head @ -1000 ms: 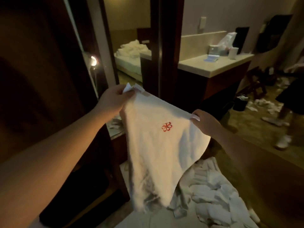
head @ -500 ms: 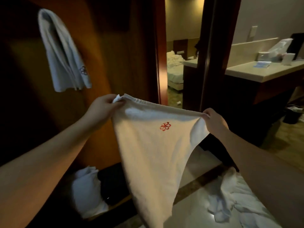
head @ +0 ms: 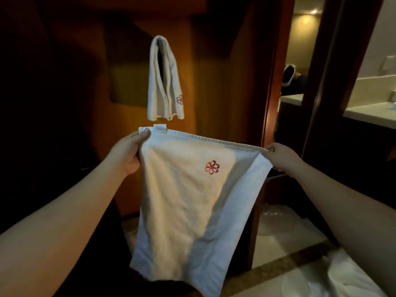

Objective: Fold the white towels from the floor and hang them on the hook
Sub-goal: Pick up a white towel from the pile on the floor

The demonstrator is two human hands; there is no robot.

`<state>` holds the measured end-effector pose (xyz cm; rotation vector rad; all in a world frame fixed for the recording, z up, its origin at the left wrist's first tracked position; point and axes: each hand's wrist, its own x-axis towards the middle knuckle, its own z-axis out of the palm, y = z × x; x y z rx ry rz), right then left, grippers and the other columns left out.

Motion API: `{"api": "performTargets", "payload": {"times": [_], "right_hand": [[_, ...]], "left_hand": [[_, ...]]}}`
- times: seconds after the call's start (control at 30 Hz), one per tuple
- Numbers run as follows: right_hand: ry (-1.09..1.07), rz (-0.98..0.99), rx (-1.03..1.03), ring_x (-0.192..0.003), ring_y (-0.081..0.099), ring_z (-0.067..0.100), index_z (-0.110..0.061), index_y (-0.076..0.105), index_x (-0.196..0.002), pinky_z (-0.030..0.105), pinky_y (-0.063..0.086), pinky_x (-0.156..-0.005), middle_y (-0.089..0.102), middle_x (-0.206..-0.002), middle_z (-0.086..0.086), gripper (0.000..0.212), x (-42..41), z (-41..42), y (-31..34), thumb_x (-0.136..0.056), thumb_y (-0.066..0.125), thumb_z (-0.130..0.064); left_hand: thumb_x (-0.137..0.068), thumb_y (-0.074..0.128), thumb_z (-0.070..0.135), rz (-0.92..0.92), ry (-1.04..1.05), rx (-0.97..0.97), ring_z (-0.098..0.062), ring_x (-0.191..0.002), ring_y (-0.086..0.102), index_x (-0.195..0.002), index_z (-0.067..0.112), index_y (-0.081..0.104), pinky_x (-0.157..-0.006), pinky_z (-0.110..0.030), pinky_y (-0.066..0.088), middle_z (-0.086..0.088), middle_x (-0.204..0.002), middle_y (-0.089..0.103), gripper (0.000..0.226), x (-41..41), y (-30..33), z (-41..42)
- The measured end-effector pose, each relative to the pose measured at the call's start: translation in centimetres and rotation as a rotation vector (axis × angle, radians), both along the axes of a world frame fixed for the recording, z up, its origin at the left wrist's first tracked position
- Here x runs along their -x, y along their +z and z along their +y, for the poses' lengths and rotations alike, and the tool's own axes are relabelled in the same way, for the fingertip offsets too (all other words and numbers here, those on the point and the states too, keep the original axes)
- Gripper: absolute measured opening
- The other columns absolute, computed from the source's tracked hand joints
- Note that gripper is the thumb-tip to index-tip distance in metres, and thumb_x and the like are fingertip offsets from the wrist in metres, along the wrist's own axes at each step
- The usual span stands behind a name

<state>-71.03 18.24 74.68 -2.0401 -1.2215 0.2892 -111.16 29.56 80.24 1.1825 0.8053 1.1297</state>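
Wooden wall panel (head: 225, 93): dark, warm-lit, fills the background ahead. Doorframe (head: 276, 82) at its right edge; beyond it, a pale counter (head: 368, 113).

Held towel (head: 192, 200): white, stretched flat in front of the panel, top edge roughly level and sloping slightly down to the right, body hanging free below. Lower right part in shadow.

Floor (head: 285, 249): pale tile with a darker border strip. More white towels (head: 342, 273) lie crumpled at lower right.

Hung towel (head: 165, 82): white, folded narrow, draped from a point high on the panel, directly above the held towel and apart from it. The hook itself is hidden.

Left hand (head: 128, 153): grips the top left corner, thumb on the front face.

Right hand (head: 280, 155): pinches the top right corner.

Red flower logo (head: 212, 167): on the held towel, upper right of centre. A similar mark (head: 180, 99) sits low on the hung towel.

Label tab (head: 160, 127): small, on the top edge near the left hand.
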Motion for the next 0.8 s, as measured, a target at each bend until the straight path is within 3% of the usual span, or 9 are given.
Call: {"api": "performTargets", "payload": {"times": [0.1,0.2,0.3,0.37,0.5,0.63,0.8], "right_hand": [[0.156,0.315,-0.038,-0.046,0.054,0.008,-0.024,0.055,-0.135,0.022,0.040,-0.042,0.063,-0.072,0.003,0.038,3.4,1.2,1.5,-0.097,0.056,-0.020],[0.389,0.508,-0.080,-0.049,0.050,0.010,-0.031,0.051,-0.143,0.022,0.037,-0.043,0.062,-0.077,0.006,0.042,7.7,1.8,2.8,-0.102,0.055,-0.021],[0.562,0.508,-0.116,-0.053,0.056,0.007,-0.037,0.072,-0.113,0.020,0.041,-0.048,0.070,-0.079,0.001,0.021,12.7,1.3,4.0,-0.103,0.055,-0.030],[0.638,0.513,-0.132,-0.060,0.064,0.002,-0.036,0.077,-0.094,0.022,0.043,-0.056,0.075,-0.084,0.000,0.026,15.7,0.9,4.9,-0.102,0.054,-0.027],[0.765,0.427,-0.153,-0.086,0.072,0.008,-0.028,0.072,-0.099,0.026,0.046,-0.066,0.077,-0.097,-0.001,0.019,19.6,-0.2,6.8,-0.090,0.058,-0.020],[0.796,0.189,-0.250,-0.077,0.066,0.001,-0.037,0.068,-0.103,0.014,0.049,-0.062,0.075,-0.095,-0.009,0.015,21.4,-0.7,7.9,-0.094,0.068,-0.025],[0.763,0.252,-0.469,-0.077,0.070,0.000,-0.028,0.072,-0.093,0.008,0.049,-0.062,0.075,-0.085,-0.013,0.004,23.2,-1.0,8.5,-0.094,0.069,-0.025]], "left_hand": [[-0.102,0.054,0.021,-0.130,0.048,0.034,-0.032,-0.115,0.064,-0.133,-0.001,0.058,-0.094,-0.042,0.054,-0.021,-0.121,0.067,0.038,0.8,-0.2,-0.2],[-0.102,0.053,0.021,-0.157,0.027,0.008,-0.025,-0.098,0.073,-0.118,0.002,0.067,-0.080,-0.036,0.059,-0.017,-0.108,0.072,0.029,1.2,0.0,-1.4],[-0.099,0.058,0.025,-0.099,0.038,-0.063,-0.030,-0.100,0.071,-0.119,-0.001,0.068,-0.084,-0.039,0.059,-0.022,-0.110,0.070,0.034,1.5,-0.4,-2.5],[-0.097,0.062,0.030,-0.067,0.048,-0.097,-0.031,-0.098,0.070,-0.118,0.001,0.070,-0.082,-0.039,0.059,-0.022,-0.111,0.070,0.037,1.7,-0.4,-3.2],[-0.092,0.066,0.036,-0.038,0.051,-0.113,-0.027,-0.096,0.074,-0.106,0.010,0.077,-0.073,-0.033,0.058,-0.015,-0.106,0.075,0.031,1.3,0.2,-4.6],[-0.096,0.063,0.032,-0.067,0.013,-0.110,-0.027,-0.102,0.073,-0.115,0.006,0.072,-0.073,-0.030,0.059,-0.016,-0.109,0.075,0.034,0.8,1.0,-6.1],[-0.101,0.057,0.031,-0.013,-0.034,-0.190,-0.023,-0.094,0.075,-0.112,0.007,0.074,-0.071,-0.026,0.057,-0.013,-0.102,0.076,0.031,0.5,2.1,-8.4]]}}
